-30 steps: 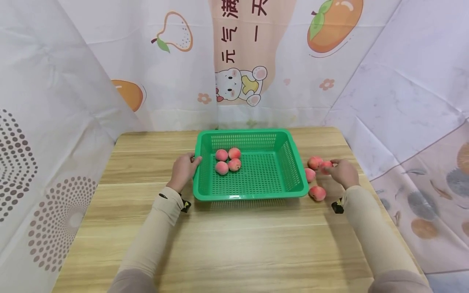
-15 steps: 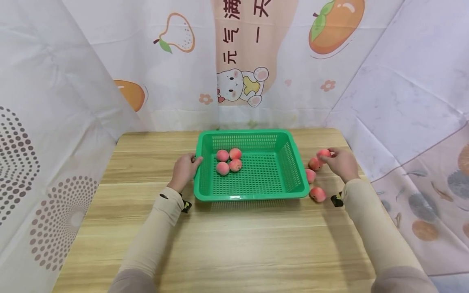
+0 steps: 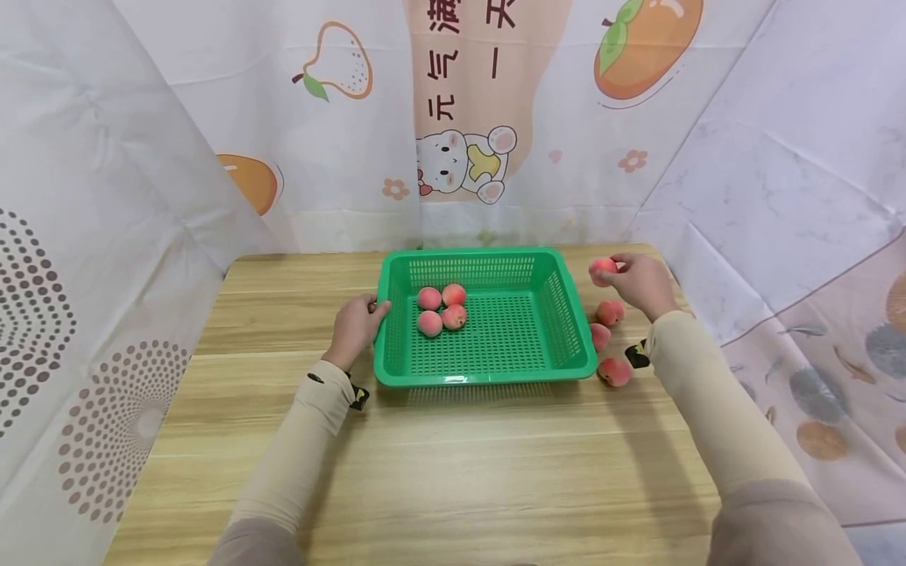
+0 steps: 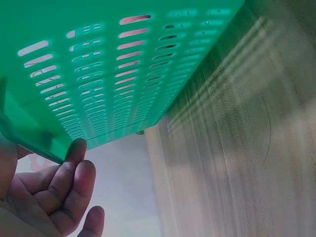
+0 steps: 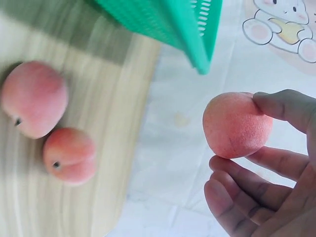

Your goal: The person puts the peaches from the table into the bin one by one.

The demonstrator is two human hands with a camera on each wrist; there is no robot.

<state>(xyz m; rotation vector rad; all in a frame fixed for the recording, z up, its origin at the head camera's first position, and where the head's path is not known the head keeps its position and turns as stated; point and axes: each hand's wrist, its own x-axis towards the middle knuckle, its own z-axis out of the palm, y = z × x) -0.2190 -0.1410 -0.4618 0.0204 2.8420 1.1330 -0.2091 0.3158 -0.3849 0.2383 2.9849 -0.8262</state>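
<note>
My left hand [image 3: 356, 330] grips the left rim of a green plastic basket [image 3: 484, 382], thumb over the edge and fingers underneath, as the left wrist view shows. Inside the basket, toward its left side, several pink-red peaches [image 3: 429, 323] sit in a cluster. My right hand [image 3: 646, 284] pinches another peach [image 5: 236, 125] between thumb and fingertips, raised off the table beyond the basket's right rim. Below that hand, three loose peaches [image 3: 614, 372] lie on the table along the basket's right side.
The wooden table [image 3: 488, 472] extends in front of the basket and to both sides. A white printed curtain [image 3: 340, 157] hangs right behind its far edge, and more cloth hangs at left and right.
My right hand has lifted a peach from the group on the right and carried it away from me and slightly left. My left hand stays on the basket rim.
</note>
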